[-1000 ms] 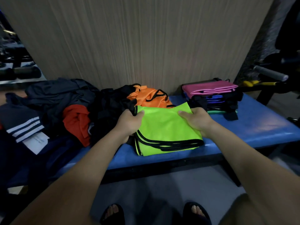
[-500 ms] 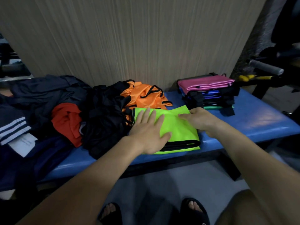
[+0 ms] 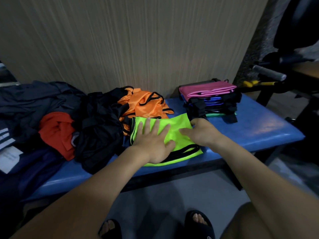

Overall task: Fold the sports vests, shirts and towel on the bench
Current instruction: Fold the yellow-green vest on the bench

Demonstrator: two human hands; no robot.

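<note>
Lying flat on the blue bench (image 3: 259, 128), near its front edge, a neon-green vest (image 3: 179, 128) w/ black trim is seen folded into a rough rectangle. It is pressed down by the left hand (image 3: 153, 144), palm flat, fingers straight and spread apart, nothing gripped. The right hand (image 3: 202, 131) is laid on the vest's right part; thumb stretched over the fabric, other fingers at the right edge, but whether cloth is pinched there can't be told.

Just behind the vest, touching it, an orange vest (image 3: 146, 104) is bunched, unfolded. To the left, a black garment heap (image 3: 98, 128) is piled, w/ a red shirt (image 3: 57, 130) beside it and dark navy clothing (image 3: 34, 99) further left; a white-striped piece (image 3: 5, 137) is cut by the frame edge.

At the bench's right rear, a folded stack (image 3: 212, 102) is seen, pink item (image 3: 207, 89) on top, blue and green layers w/ black straps below. No bin or basket is shown: the bench alone holds everything. Feet in black slides (image 3: 200, 225) are visible on the floor below.
</note>
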